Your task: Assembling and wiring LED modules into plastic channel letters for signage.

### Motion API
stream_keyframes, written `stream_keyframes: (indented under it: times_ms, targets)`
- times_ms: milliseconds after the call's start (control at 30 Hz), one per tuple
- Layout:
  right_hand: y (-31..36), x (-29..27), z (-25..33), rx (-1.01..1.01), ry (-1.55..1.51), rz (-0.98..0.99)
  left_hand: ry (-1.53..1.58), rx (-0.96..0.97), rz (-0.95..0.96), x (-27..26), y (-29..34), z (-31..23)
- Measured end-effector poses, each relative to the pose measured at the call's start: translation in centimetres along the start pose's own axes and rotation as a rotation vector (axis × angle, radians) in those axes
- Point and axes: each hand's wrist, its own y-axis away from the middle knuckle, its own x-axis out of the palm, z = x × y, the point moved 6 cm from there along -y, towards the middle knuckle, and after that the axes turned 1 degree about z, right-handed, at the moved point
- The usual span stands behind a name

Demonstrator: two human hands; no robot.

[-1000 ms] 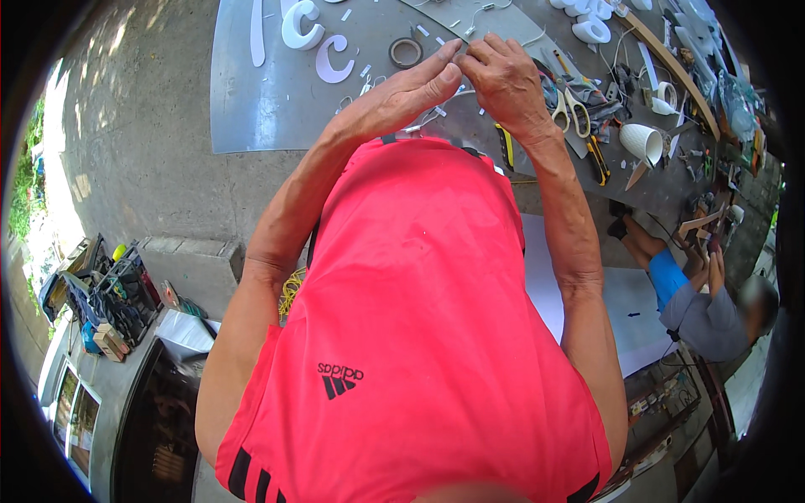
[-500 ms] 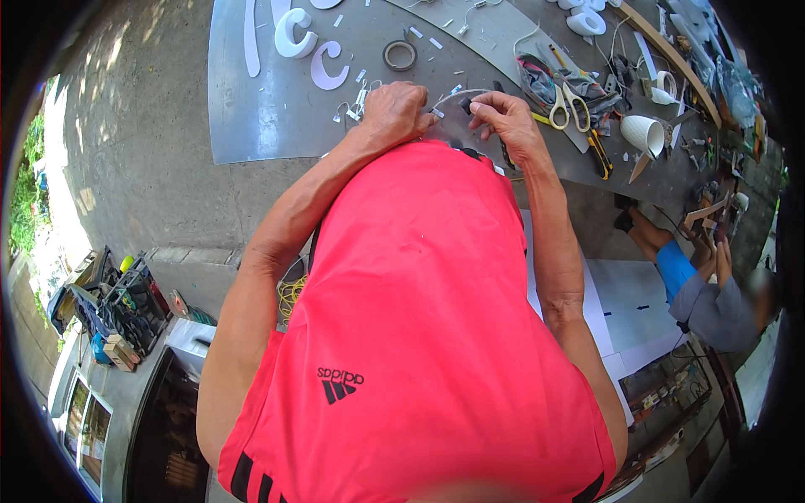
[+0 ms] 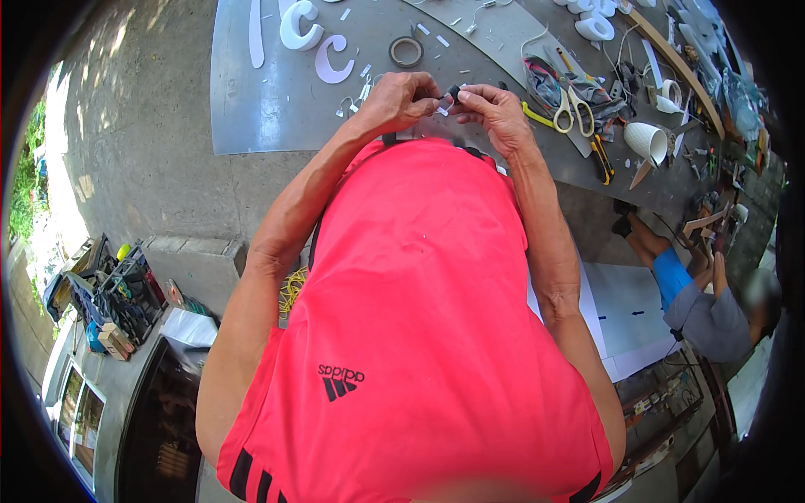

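Handling is under way, we judge: our right hand (image 3: 493, 116) pinches a small black piece (image 3: 454, 90) by the desk's (image 3: 268, 126) near edge; our left hand (image 3: 399, 102) curls beside it, its grip unclear. We see nothing finished there; white letters (image 3: 300, 25) lie apart.

Left hand (image 3: 401, 101) and right hand (image 3: 496, 115), just earlier apart, now together at a black piece (image 3: 454, 90)
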Motion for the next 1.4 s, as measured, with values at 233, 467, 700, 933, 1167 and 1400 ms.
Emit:
stream_keyframes:
  times_ms: [233,467,700,933,1167,1400]
  targets:
    - [0.6,1.3,3.2,-0.138,-0.172,0.08,0.502,0.065,-0.092,-1.7,1.5,-1.9]
    - [0.8,1.8,4.4,-0.281,-0.29,0.104,0.275,0.171,-0.253,-2.5,2.4,-4.1]
    - [2.2,2.4,5.0,-0.256,-0.176,-0.031,0.446,-0.004,-0.281,-2.3,2.1,-2.5]
    - [2.5,2.1,2.4,-0.012,0.006,-0.171,0.475,-0.003,-0.3,-2.4,2.3,-1.9]
    - [1.0,3.6,1.5,0.014,-0.205,-0.06,0.503,-0.019,-0.287,-2.3,2.3,-1.4]
    - [0.6,4.0,1.6,0.02,-0.266,-0.021,0.52,-0.082,-0.28,-2.3,2.4,-1.3]
